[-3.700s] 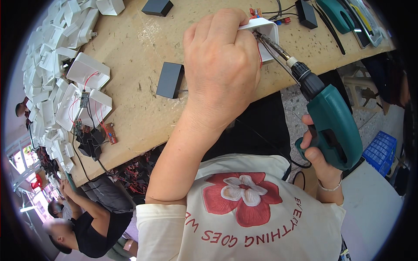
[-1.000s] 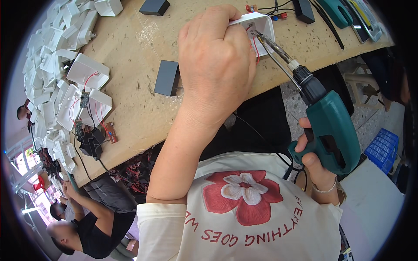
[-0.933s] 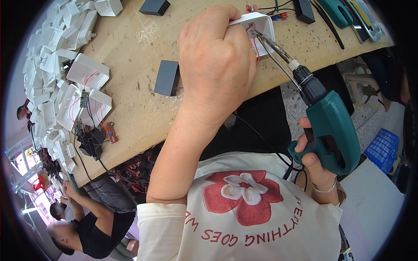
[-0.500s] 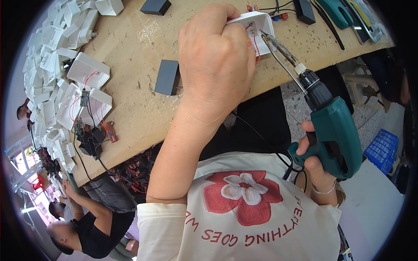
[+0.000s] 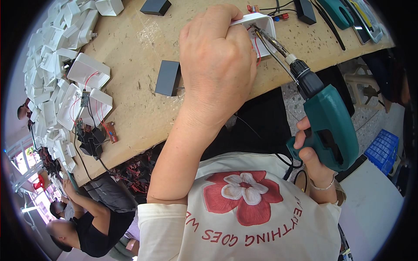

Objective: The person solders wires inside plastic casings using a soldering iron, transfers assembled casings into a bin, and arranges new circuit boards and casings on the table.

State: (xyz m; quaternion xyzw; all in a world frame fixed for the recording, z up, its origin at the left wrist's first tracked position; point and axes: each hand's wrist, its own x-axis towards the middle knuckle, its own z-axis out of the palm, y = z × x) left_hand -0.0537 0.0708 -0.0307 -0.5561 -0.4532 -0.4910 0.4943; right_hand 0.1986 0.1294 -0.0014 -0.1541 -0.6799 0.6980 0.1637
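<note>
By the left hand (image 5: 220, 61), one white box (image 5: 267, 28) is being gripped near the surface's (image 5: 128, 56) edge. By the right hand (image 5: 315, 163), one green soldering tool (image 5: 333, 124) is being held, its tip (image 5: 260, 33) being pointed inside. Farther left, one black box (image 5: 167, 78) is being seen.

assembly workshop, as shown by the worn bench (image 5: 130, 95), heaped casings (image 5: 48, 77), wired boards (image 5: 84, 99), soldering gun (image 5: 333, 119) and co-worker (image 5: 93, 228).
</note>
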